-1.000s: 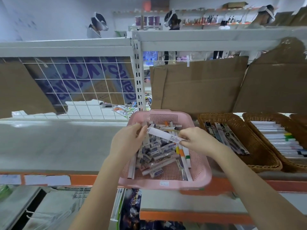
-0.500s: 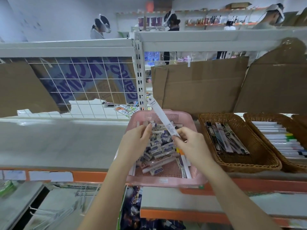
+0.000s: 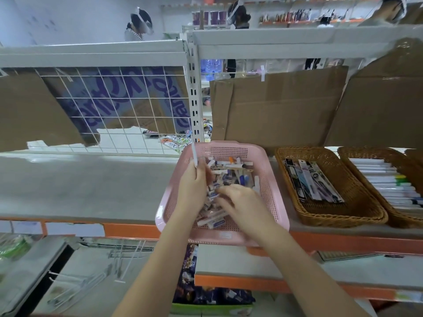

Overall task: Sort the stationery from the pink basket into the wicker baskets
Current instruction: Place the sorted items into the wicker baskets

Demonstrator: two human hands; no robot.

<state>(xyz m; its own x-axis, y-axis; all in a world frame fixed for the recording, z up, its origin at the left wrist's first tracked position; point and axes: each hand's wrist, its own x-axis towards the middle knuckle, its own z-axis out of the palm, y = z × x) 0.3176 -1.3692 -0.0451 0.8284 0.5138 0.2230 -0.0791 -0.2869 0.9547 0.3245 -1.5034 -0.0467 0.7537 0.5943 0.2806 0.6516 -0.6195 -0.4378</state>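
The pink basket point(image 3: 270, 179) sits on the grey shelf, holding several white pens, markers and small erasers point(image 3: 231, 172). My left hand point(image 3: 192, 181) is over the basket's left side, closed on a thin white pen point(image 3: 194, 153) that sticks up past the rim. Over the pile hovers my right hand point(image 3: 240, 202), palm down, fingers spread and touching the items; nothing is visibly gripped in it. To the right stands a wicker basket point(image 3: 332, 213) with flat packaged pens, and beyond it a second wicker basket point(image 3: 366, 154) with white markers.
Cardboard sheets point(image 3: 274, 110) hang behind the baskets, and a white wire grid point(image 3: 114, 110) backs the shelf to the left. An upright white post point(image 3: 194, 88) stands just behind the pink basket. The shelf's orange edge point(image 3: 128, 229) runs in front; lower shelves hold hooks and packets.
The white pen has passed from my right hand to my left, which now holds it upright. My right hand has dropped onto the pile in the pink basket.
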